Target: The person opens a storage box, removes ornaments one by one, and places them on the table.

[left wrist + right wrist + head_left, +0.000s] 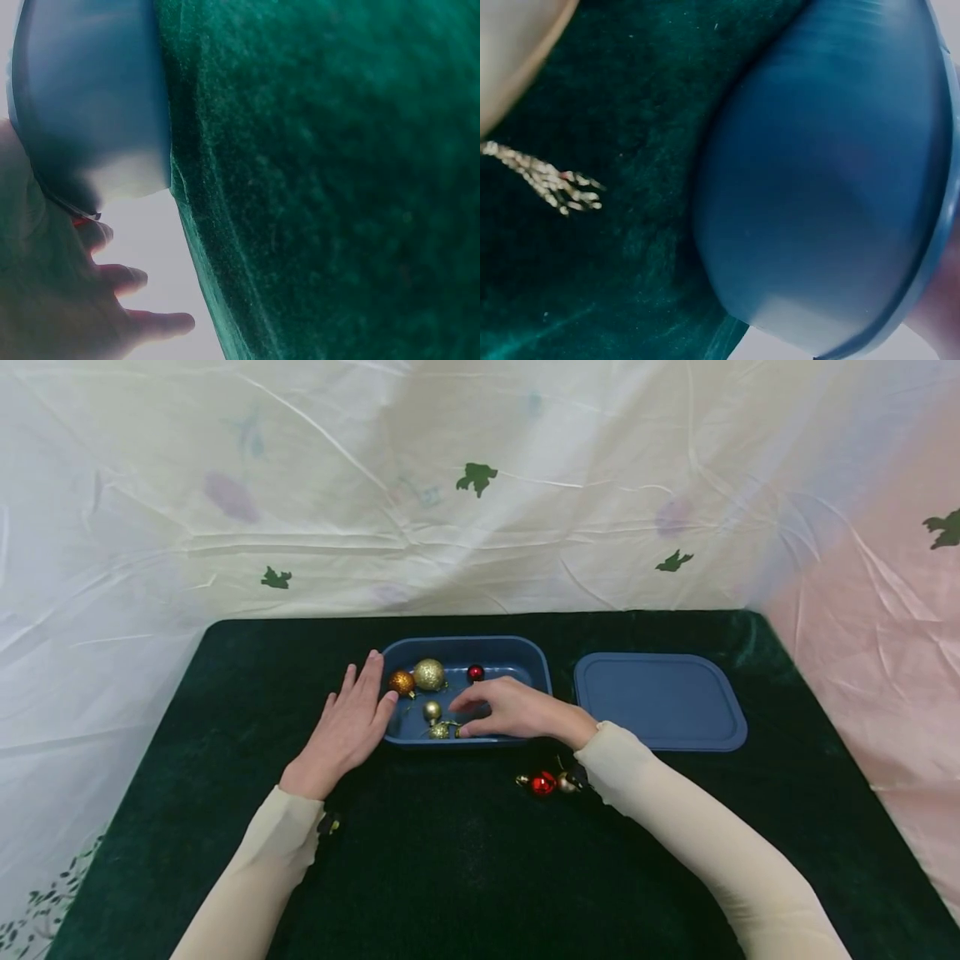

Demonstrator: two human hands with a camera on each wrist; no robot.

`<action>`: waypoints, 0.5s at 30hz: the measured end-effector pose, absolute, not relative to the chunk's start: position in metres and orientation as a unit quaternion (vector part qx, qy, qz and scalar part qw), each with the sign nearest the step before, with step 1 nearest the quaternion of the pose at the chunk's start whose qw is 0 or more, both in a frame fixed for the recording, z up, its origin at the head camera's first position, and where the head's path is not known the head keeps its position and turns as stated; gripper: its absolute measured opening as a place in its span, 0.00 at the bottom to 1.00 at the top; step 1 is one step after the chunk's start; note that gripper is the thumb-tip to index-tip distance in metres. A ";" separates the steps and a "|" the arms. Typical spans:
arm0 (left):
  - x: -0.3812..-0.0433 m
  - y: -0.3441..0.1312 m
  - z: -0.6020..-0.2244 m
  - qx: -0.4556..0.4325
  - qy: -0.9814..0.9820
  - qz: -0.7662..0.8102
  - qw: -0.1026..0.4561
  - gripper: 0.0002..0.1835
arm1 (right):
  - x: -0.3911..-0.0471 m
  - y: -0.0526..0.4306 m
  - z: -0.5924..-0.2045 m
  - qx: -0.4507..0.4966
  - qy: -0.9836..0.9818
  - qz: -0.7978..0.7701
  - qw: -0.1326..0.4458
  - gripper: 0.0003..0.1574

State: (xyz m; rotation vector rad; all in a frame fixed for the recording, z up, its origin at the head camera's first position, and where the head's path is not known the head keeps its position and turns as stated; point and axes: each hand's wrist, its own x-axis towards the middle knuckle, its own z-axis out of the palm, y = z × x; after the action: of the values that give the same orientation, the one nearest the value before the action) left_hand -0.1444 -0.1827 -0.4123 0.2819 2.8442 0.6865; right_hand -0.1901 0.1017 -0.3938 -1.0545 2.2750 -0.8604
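Left hand [347, 722], fingers straight, at left end of blue box [468, 648]; right hand [513, 707] inside, beside gold baubles [432, 710], cannot tell if gripping.

Both sleeves [682, 810] are cream, their cuffs [298, 814] seemingly gathered.
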 end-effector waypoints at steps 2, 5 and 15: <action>-0.144 -0.183 -0.412 0.095 0.963 0.233 0.100 0.39 | -0.191 0.101 -0.395 -0.386 0.831 -0.315 0.246 0.28; -0.145 -0.183 -0.413 0.096 0.963 0.232 0.097 0.39 | -0.193 0.101 -0.396 -0.387 0.830 -0.314 0.250 0.27; -0.146 -0.183 -0.414 0.099 0.963 0.230 0.096 0.39 | -0.196 0.099 -0.398 -0.377 0.833 -0.304 0.268 0.24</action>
State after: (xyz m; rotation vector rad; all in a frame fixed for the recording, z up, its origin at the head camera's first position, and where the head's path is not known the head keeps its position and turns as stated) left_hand -0.1456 -0.1829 -0.4138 0.2927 2.8550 0.6826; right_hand -0.1957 0.0993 -0.3982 -1.0163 2.2477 -0.8207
